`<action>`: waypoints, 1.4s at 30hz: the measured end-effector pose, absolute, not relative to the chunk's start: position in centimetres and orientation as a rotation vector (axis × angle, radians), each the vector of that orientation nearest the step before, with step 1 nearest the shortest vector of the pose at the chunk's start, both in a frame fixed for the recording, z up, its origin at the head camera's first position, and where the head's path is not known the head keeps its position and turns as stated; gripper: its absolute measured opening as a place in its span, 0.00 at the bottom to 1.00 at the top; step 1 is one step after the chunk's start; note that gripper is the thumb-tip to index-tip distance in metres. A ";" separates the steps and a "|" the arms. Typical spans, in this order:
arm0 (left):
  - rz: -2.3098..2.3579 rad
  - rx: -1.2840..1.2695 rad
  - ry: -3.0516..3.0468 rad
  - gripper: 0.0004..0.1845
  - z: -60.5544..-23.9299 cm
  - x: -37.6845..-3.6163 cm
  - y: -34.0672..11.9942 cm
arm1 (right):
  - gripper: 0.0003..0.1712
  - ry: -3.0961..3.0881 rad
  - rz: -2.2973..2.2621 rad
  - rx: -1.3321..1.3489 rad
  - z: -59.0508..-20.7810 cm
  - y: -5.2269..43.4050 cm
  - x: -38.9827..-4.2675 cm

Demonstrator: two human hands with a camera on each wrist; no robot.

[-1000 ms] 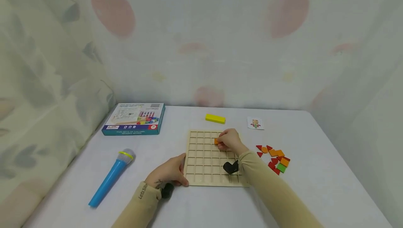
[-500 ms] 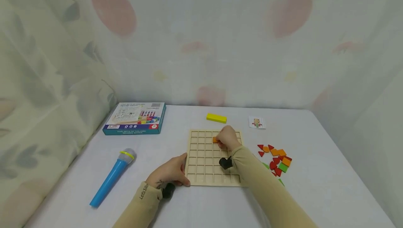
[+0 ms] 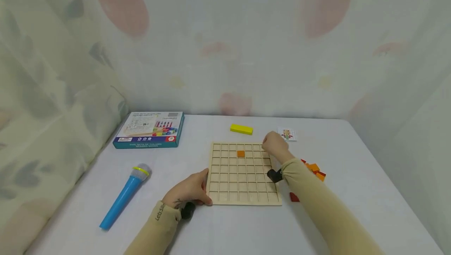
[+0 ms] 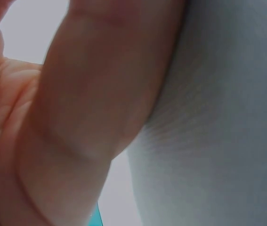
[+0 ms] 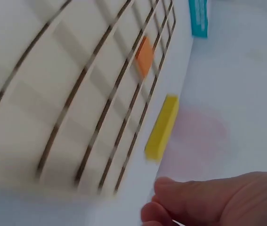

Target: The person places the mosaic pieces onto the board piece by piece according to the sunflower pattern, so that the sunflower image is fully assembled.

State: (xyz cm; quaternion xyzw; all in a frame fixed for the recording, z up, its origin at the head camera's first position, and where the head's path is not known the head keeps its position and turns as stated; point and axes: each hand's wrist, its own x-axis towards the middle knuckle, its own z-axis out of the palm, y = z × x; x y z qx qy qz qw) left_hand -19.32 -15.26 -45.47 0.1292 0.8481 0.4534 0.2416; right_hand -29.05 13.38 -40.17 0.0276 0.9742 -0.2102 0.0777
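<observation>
My left hand [image 3: 188, 191] grips the pale wooden grid board [image 3: 233, 177] at its near left corner.
My right hand [image 3: 276, 146], fingers curled in, hovers by the far right corner; I can't tell if it holds anything. A flat orange square tile [image 3: 241, 153] sits in the second row from the far edge. A yellow rectangular block [image 3: 241, 129] lies beyond the board; flat red and orange pieces [image 3: 313, 167] lie to its right.
</observation>
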 end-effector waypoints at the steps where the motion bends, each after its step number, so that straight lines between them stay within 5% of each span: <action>1: 1.242 0.351 2.317 0.45 -45.4 -19.4 -15.3 | 0.07 2.922 -0.583 0.092 -40.0 14.6 -29.0; 9: 1.224 0.328 2.324 0.44 -45.3 -19.5 -15.3 | 0.10 2.836 -0.402 0.239 -41.1 20.9 -27.3; 22: 1.244 0.344 2.324 0.43 -45.1 -19.0 -15.3 | 0.07 2.877 -0.436 0.201 -42.8 20.9 -26.9; 33: 1.261 0.320 2.308 0.45 -45.0 -19.0 -15.3 | 0.05 2.908 -0.945 -0.297 -41.3 13.7 -29.0; 42: 1.261 0.307 2.308 0.47 -44.9 -19.0 -15.1 | 0.03 2.814 -0.851 -0.416 -41.6 7.4 -30.4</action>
